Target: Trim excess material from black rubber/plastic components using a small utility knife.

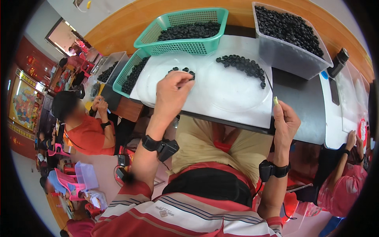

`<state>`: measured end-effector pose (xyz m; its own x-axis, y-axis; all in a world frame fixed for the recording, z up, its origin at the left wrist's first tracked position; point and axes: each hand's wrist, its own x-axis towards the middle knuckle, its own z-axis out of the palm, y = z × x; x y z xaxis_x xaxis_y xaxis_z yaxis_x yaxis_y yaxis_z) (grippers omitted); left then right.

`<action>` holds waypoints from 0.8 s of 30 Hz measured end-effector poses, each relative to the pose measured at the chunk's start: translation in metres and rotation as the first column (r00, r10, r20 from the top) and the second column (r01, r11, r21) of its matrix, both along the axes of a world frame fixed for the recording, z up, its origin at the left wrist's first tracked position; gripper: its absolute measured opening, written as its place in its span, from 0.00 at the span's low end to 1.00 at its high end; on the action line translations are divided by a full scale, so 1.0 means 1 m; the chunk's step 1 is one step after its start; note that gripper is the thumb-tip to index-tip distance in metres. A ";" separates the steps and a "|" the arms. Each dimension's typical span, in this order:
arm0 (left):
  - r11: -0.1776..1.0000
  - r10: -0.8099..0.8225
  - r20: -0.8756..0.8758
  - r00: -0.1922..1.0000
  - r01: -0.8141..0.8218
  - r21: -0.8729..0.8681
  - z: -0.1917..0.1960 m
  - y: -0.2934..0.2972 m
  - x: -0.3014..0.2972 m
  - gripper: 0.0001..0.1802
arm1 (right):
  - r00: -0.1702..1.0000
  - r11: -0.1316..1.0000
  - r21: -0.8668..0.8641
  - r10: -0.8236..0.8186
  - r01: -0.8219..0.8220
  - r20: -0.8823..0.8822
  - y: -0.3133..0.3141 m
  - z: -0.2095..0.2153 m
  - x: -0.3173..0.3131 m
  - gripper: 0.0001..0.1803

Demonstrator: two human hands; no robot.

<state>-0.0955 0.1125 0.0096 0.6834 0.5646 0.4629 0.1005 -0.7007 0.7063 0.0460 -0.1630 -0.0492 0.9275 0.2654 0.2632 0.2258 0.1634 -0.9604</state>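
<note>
My left hand [172,93] is over the left clear round plate [148,81], its fingers closed in a pinch. A small black ring-shaped part [192,75] shows at its fingertips. A few similar black parts lie on the plate just beyond the fingers. At the right edge of the white board [201,89], my right hand [286,122] is closed around a thin dark pick-like tool with a pale yellow end [276,100]. The tool points up and away. On the right clear round plate [233,106], many black ring-shaped parts [246,67] lie in a curved band.
Behind the board stands a green basket [181,47] of black parts, with a smaller green basket [118,85] to its left. A clear bin [292,65] heaped with them stands at the back right, near a dark bottle [338,62]. Co-workers sit at left [89,132] and right [343,177].
</note>
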 end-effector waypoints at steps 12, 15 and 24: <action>0.813 -0.464 -0.214 0.860 0.509 0.283 -0.007 -0.093 0.115 0.11 | 0.998 0.985 0.166 -0.025 0.035 -0.056 -0.005 -0.007 0.005 0.12; 0.773 -0.425 -0.333 0.841 0.529 0.349 -0.014 -0.093 0.131 0.11 | 0.998 0.983 0.182 -0.019 0.030 -0.063 -0.009 -0.006 0.005 0.12; 0.767 -0.432 -0.379 0.818 0.555 0.324 -0.017 -0.091 0.142 0.11 | 0.999 0.984 0.178 -0.016 0.024 -0.050 -0.011 -0.004 0.004 0.13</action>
<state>0.0462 0.0211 -0.0070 0.9421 -0.0822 0.3252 -0.2000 -0.9160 0.3477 0.0500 -0.1735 -0.0536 0.9448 0.1995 0.2598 0.1852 0.3286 -0.9261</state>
